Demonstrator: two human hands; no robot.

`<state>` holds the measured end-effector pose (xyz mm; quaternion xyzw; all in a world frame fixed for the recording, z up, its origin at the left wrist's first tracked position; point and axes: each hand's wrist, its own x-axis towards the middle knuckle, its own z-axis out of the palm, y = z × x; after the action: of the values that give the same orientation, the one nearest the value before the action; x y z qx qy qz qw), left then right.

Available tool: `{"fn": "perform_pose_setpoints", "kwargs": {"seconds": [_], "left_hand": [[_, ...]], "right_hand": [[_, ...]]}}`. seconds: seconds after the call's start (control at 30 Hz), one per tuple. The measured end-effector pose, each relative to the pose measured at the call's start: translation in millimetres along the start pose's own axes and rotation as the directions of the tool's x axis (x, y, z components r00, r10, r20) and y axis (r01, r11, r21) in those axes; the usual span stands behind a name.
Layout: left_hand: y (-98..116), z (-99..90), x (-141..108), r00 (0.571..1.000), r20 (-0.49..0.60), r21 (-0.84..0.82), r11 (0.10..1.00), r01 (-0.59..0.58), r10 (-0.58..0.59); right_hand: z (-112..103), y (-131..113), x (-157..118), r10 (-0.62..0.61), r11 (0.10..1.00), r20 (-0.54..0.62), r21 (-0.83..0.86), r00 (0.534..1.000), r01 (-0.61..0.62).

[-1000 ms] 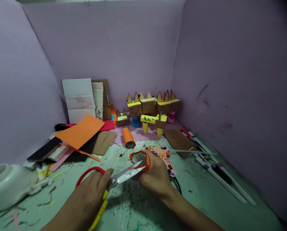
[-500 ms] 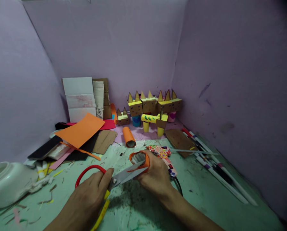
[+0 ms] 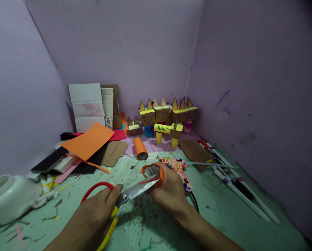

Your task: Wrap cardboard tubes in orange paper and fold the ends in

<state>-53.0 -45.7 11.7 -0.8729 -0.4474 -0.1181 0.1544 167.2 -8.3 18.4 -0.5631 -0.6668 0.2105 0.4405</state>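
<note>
In the head view my left hand (image 3: pixel 97 211) is closed round the scissors (image 3: pixel 135 192), which have red and yellow handles. Their blades point right, nearly together, with the tips at the near rim of an orange paper-covered tube (image 3: pixel 160 174). My right hand (image 3: pixel 170 188) grips that tube, its open end turned toward me and its inside pale and ridged. Part of the tube is hidden behind my fingers. A second orange tube (image 3: pixel 140 148) lies just beyond. Beside my right hand rests a glue gun with a flower-patterned body (image 3: pixel 180 167).
Cardboard animal figures (image 3: pixel 162 116) stand at the back wall. Orange paper (image 3: pixel 89 141) tops a pile at left, before a white cardboard panel (image 3: pixel 88 108). A white pot (image 3: pixel 12 198) sits at the left edge. Several pens (image 3: pixel 239 195) lie along the right wall; scraps litter the table.
The scissor blades have closed toward each other at the tube's rim. My left hand has shifted slightly left and down; the tube stays in my right hand.
</note>
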Motion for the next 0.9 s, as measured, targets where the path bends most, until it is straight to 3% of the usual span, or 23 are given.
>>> {"fn": "perform_pose_setpoints", "kwargs": {"seconds": [0.33,0.57,0.9], "left_hand": [[-2,-6.3,0,0.995,0.096,-0.087,0.996,0.007,0.001],[2,-5.6,-2,0.979,0.193,-0.324,0.938,0.126,-0.065],[17,6.0,-8,0.971,0.191,-0.188,0.966,0.177,-0.141]], "right_hand": [[1,3,0,0.05,0.999,0.007,0.002,0.999,-0.05],[2,3,1,0.005,1.0,-0.019,-0.021,1.0,-0.006],[6,8,-3,-0.043,0.994,-0.056,-0.104,0.998,0.037]]}}
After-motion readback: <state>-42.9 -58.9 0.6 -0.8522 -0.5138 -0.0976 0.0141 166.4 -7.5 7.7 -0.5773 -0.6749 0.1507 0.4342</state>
